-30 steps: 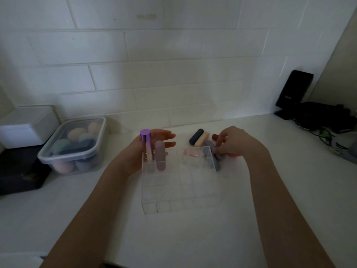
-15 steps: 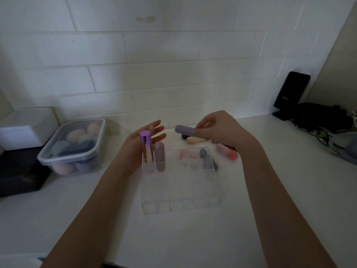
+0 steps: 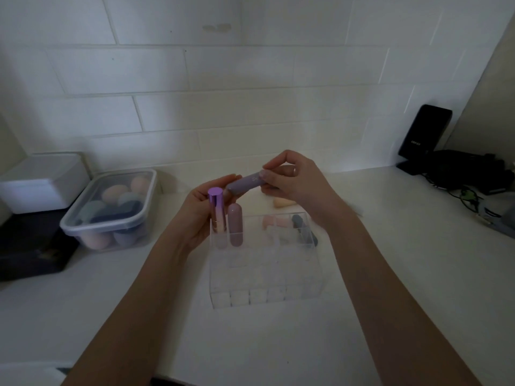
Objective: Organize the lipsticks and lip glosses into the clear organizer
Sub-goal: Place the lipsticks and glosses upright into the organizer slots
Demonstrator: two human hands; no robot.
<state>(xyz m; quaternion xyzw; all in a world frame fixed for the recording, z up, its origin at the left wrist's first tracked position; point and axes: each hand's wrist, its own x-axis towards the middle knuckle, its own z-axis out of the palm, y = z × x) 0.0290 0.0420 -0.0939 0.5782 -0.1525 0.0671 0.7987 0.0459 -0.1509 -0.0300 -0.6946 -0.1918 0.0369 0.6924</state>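
The clear organizer [image 3: 264, 277] stands on the white counter in front of me. A shiny purple lipstick [image 3: 216, 211] and a mauve capsule lipstick [image 3: 235, 225] stand upright in its back left slots. My right hand [image 3: 295, 181] pinches a lilac lipstick tube [image 3: 245, 183], held nearly level above the organizer's back edge. Its far end touches the fingertips of my left hand [image 3: 198, 215], which rests open against the organizer's back left corner. Behind the organizer lie a pink tube [image 3: 274, 220], a dark blue tube [image 3: 302, 225] and a peach one [image 3: 284, 202].
A lidded clear tub of makeup sponges [image 3: 111, 210] sits to the left, with a white box [image 3: 41, 181] and a dark box [image 3: 30, 246] beyond it. At the right stand a black device [image 3: 425, 132] and tangled cables [image 3: 471, 174]. The tiled wall rises behind the counter.
My right hand picked the lilac tube up from the pile behind the organizer and carried it left and up to my left fingertips. My left hand stayed by the organizer.
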